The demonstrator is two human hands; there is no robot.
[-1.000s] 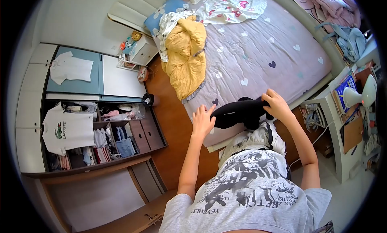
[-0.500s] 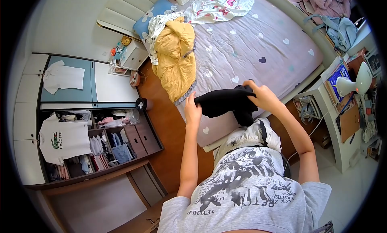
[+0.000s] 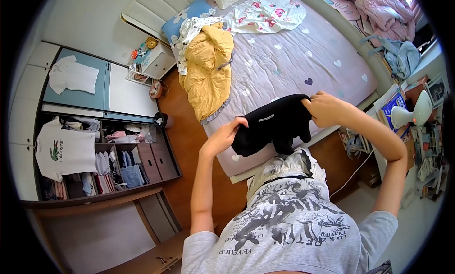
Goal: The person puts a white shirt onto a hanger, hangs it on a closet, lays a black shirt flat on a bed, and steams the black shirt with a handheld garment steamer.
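Note:
A black garment (image 3: 272,124) hangs stretched between my two hands, in front of my body and above the near edge of the bed. A small light label shows on its upper part. My left hand (image 3: 227,135) pinches its left end, and my right hand (image 3: 323,109) grips its upper right corner. The lower part of the cloth hangs in folds above the light-coloured trousers (image 3: 279,168) I wear.
The bed (image 3: 284,67) carries a yellow quilt (image 3: 208,74) and a patterned white cloth (image 3: 268,13). An open wardrobe with a white shirt (image 3: 66,150) stands at left. At right are a desk lamp (image 3: 417,111) and a white cable (image 3: 353,175).
The black garment has been spread wider and flatter, and its light label now shows. My right hand has moved right, with the elbow further out. The camera view has shifted slightly.

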